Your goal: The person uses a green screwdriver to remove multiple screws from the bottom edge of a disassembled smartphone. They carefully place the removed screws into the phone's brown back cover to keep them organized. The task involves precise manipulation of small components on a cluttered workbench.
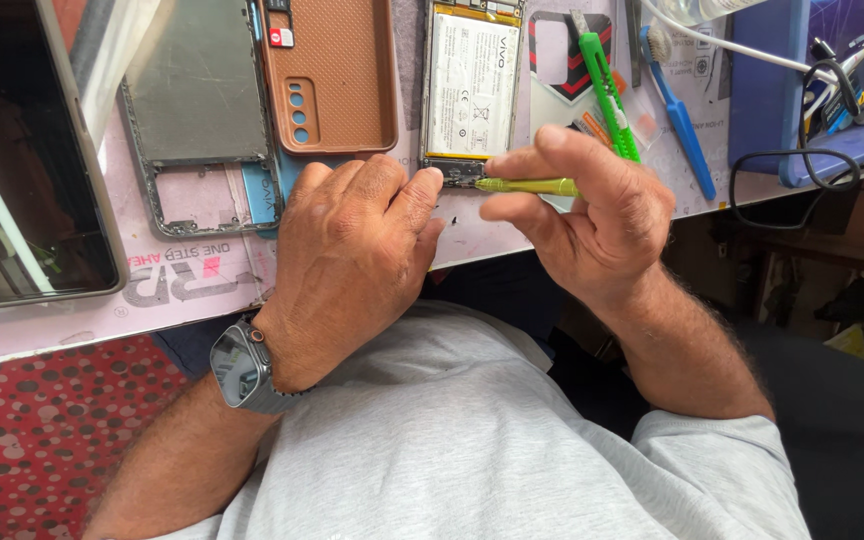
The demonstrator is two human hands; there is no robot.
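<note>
Grey shirt (472,440) fills the bottom. Above it, my right hand (592,215) pinches a yellow-green screwdriver (527,186), tip at the open phone's (470,85) bottom edge. My left hand (352,255) (watch (242,365) on wrist) presses that edge, fingers curled, holding nothing. Beside lie a brown case (337,70), green cutter (607,95) and blue toothbrush (677,110). Little free room; the tip is hard to see.

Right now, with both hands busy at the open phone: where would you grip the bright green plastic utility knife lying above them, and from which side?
Grip the bright green plastic utility knife across the middle of its long slim handle, pinching its two long edges from above. It lies flat and slanted on the pink work mat, its lower end behind the right hand, so come from the far, upper end. The blue toothbrush to its right crowds that side.
</note>
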